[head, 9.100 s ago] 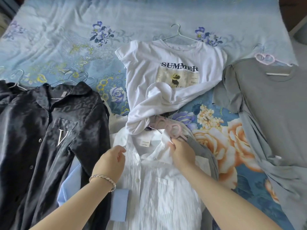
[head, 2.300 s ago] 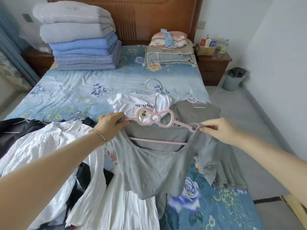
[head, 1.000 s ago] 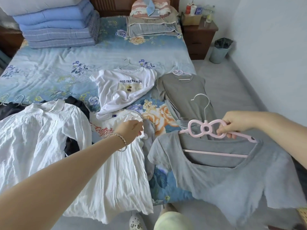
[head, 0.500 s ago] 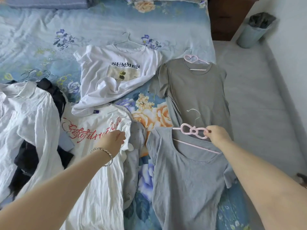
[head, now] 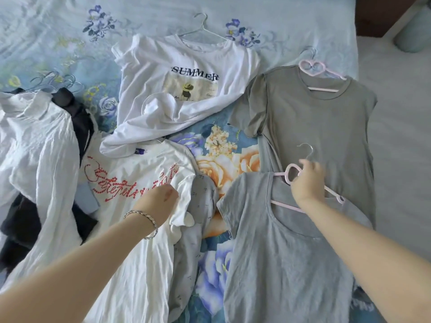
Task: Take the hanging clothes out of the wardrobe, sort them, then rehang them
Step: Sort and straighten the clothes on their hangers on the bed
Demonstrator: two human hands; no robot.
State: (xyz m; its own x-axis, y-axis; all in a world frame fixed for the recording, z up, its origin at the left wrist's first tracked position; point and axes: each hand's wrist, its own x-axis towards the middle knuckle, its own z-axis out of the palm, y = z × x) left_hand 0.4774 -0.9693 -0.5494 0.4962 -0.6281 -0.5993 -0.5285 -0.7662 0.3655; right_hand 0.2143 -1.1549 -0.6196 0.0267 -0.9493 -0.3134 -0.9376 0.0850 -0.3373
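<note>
On the right side of the flowered blue bedspread (head: 163,17) lies the light grey short-sleeved cotton T-shirt (head: 286,264), flat on its back, hung on a pink plastic hanger with a bow-shaped top (head: 291,176). Its long axis runs from the hem, close to the person, to the collar farther away, with a small lean to the right. The metal hook points away from the person and rests on the lower part of a darker grey-green T-shirt (head: 314,127). So the two grey shirts lie in one line, the collar of the near one just over the hem of the far one.

The right hand (head: 307,183) is on this hanger, fingers curled around it beside the bow; the hand is a little blurred. The left hand (head: 158,201) is well apart, across a strip of bedspread and a pale patterned garment (head: 200,206). It rests on the sleeve of the white T-shirt with red script lettering (head: 130,183). Its fingers are hidden behind the back of the hand, so I cannot tell if they pinch the cloth or only press it.

I think the grey shirt is placed with its group, and the right hand needs only to let the hanger go. The next piece is probably the white shirt under the left hand. It lies parallel to the grey one, neck away, hem near. The white "SUMMER" T-shirt (head: 186,89) is straight beyond it, touching its neck, so a short push forward by the left hand seems enough.
</note>
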